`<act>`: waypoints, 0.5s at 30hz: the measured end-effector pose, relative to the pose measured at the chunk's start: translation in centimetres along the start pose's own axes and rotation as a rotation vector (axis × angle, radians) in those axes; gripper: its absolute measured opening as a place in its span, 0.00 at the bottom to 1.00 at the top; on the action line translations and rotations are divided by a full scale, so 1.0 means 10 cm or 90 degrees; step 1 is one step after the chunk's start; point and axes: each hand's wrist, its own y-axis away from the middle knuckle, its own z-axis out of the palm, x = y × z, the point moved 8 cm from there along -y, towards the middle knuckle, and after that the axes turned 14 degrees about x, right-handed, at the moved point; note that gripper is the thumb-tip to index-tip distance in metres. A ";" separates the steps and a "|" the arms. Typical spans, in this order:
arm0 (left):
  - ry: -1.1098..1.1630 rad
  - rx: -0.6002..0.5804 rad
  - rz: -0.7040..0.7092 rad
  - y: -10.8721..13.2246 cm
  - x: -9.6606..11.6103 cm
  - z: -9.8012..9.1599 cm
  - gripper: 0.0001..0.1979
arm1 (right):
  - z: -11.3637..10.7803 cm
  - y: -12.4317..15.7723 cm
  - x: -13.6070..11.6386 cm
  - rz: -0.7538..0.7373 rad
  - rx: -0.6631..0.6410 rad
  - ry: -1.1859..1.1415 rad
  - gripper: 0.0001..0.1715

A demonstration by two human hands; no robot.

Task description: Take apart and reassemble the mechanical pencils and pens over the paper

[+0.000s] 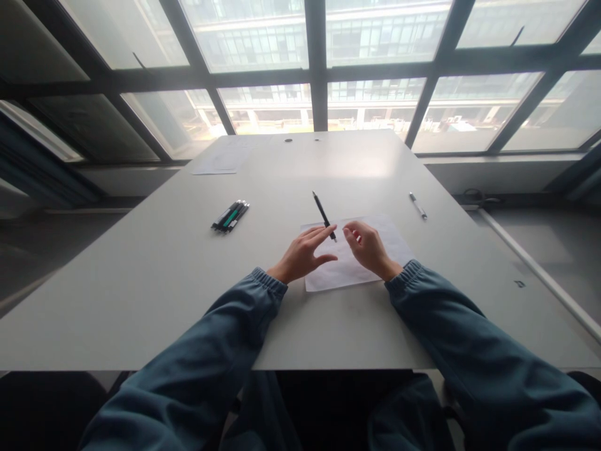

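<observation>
My left hand (305,254) is over the left side of a white sheet of paper (335,275), fingers stretched and thumb apart. Its fingertips meet a slim black pen (321,208), which points away from me at a slant. Whether they touch it or only hover over it, I cannot tell. My right hand (369,247) rests over the same sheet with its fingers curled in. A bit of red shows between those fingers, too small to name.
On the left of the white table (141,300) lies a bundle of several dark pens (230,217), one with green. A white-and-black pen (417,205) lies at the right. More paper (218,160) is at the far left corner, near the windows (267,106).
</observation>
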 end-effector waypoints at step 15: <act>-0.010 -0.087 -0.034 0.09 -0.07 0.14 0.42 | 0.10 0.05 -0.07 -0.044 -0.079 0.039 0.13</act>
